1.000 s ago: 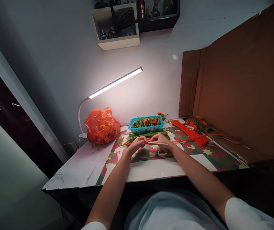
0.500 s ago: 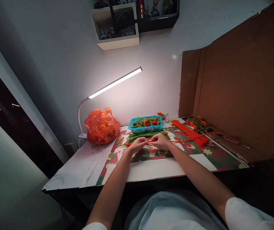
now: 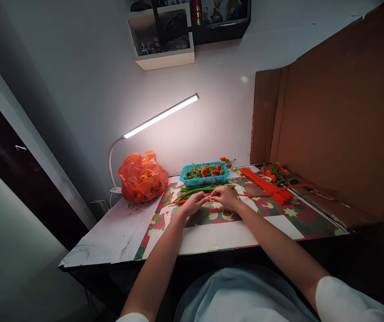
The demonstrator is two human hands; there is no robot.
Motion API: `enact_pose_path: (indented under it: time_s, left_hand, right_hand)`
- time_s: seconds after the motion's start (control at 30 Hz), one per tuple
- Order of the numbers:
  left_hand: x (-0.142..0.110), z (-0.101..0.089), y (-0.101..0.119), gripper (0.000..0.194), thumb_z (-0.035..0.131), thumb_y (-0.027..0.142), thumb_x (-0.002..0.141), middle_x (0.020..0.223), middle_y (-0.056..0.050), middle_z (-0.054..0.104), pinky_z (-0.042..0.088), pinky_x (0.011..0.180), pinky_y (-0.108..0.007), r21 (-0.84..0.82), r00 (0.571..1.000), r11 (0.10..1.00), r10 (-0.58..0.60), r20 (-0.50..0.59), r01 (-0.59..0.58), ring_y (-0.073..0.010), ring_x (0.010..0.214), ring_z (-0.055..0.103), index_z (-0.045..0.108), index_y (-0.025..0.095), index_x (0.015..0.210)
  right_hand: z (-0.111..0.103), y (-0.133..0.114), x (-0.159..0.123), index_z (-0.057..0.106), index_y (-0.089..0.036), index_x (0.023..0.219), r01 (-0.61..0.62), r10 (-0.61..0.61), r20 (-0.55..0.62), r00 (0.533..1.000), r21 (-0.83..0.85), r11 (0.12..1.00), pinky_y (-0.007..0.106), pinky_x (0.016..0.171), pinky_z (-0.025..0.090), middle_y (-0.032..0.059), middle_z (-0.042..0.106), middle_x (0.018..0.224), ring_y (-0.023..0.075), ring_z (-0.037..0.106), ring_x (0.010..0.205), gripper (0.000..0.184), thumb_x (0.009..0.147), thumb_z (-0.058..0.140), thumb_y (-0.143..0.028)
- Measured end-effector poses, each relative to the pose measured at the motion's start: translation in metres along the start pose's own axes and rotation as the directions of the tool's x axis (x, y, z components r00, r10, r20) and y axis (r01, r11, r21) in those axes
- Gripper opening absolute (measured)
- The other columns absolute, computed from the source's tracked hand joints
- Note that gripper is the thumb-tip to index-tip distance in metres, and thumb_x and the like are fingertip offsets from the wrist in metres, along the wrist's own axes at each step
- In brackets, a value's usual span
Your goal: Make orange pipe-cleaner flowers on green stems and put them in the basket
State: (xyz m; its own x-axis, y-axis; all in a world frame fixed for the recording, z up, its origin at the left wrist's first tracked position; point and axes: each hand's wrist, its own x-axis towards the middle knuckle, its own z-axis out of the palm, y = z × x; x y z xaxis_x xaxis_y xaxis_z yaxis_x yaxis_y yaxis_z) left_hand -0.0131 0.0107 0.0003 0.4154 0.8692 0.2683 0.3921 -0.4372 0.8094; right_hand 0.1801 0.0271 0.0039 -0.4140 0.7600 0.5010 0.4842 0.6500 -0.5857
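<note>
Over the middle of the table, my left hand [image 3: 194, 203] and my right hand [image 3: 224, 197] meet almost fingertip to fingertip. Both are closed in a pinch on a fuzzy orange pipe cleaner [image 3: 249, 195]. One length of it runs out to the right past my right hand; orange also shows left of my left hand. The exact spot between the fingertips is too small to make out. Just behind my hands lies a bunch of green stems [image 3: 190, 192], partly covered by them.
Behind stands a blue basket [image 3: 205, 181] of orange flowers and greenery. To the right lie a bundle of orange pipe cleaners [image 3: 266, 186], more orange flowers [image 3: 273, 172] and a white roll [image 3: 266, 179]. An orange plastic bag [image 3: 141, 185] sits left, near a lit lamp [image 3: 161, 116].
My fingers have shifted slightly at the pinch, still on the pipe cleaner. A thin pale strip under my right hand no longer shows. The other things stay put.
</note>
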Motion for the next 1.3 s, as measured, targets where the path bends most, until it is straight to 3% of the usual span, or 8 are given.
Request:
enact_pose_path:
  time_s: [0.2,0.5,0.97,1.3]
  left_hand:
    - [-0.001,0.002,0.004,0.028,0.06,0.045,0.075,0.063,0.003,0.044,0.026,0.054,-0.023,0.017,0.999,1.0,-0.015,-0.053,0.015,-0.0115,0.059,0.035,0.053,0.018,0.07]
    - [-0.001,0.004,0.004,0.02,0.052,0.037,0.082,0.067,0.001,0.054,0.028,0.058,-0.024,0.16,0.989,0.986,0.066,-0.134,-0.044,-0.0133,0.061,0.042,0.058,0.02,0.073]
    - [0.003,0.015,0.006,0.029,0.046,0.035,0.084,0.058,0.001,0.05,0.027,0.055,-0.024,0.195,0.936,0.981,0.061,-0.346,0.008,-0.0124,0.055,0.04,0.052,0.018,0.062]
    - [0.004,0.019,0.011,0.036,0.04,0.04,0.085,0.06,-0.002,0.056,0.033,0.057,-0.024,0.191,0.916,0.981,0.051,-0.398,0.029,-0.0129,0.058,0.047,0.056,0.016,0.063]
  right_hand:
    - [-0.002,-0.005,-0.001,0.071,-0.019,0.074,0.066,-0.071,-0.041,0.997,-0.105,0.992,0.024,0.058,0.036,0.004,0.069,0.074,0.015,0.058,0.067,0.007,0.077,0.065,-0.02]
    - [0.005,-0.004,0.0,0.07,-0.02,0.074,0.078,-0.101,-0.143,0.985,-0.156,0.985,0.025,0.059,0.037,0.0034,0.068,0.073,0.0148,0.058,0.065,0.011,0.078,0.06,-0.017]
    - [0.012,-0.008,-0.002,0.071,-0.019,0.079,0.077,-0.072,-0.224,0.972,0.014,0.997,0.025,0.056,0.037,0.0044,0.067,0.071,0.0149,0.057,0.062,0.016,0.082,0.058,-0.028]
    - [0.014,-0.009,-0.003,0.073,-0.018,0.082,0.104,-0.082,-0.265,0.961,0.071,0.992,0.025,0.055,0.04,0.0044,0.068,0.07,0.0144,0.057,0.061,0.019,0.082,0.059,-0.031]
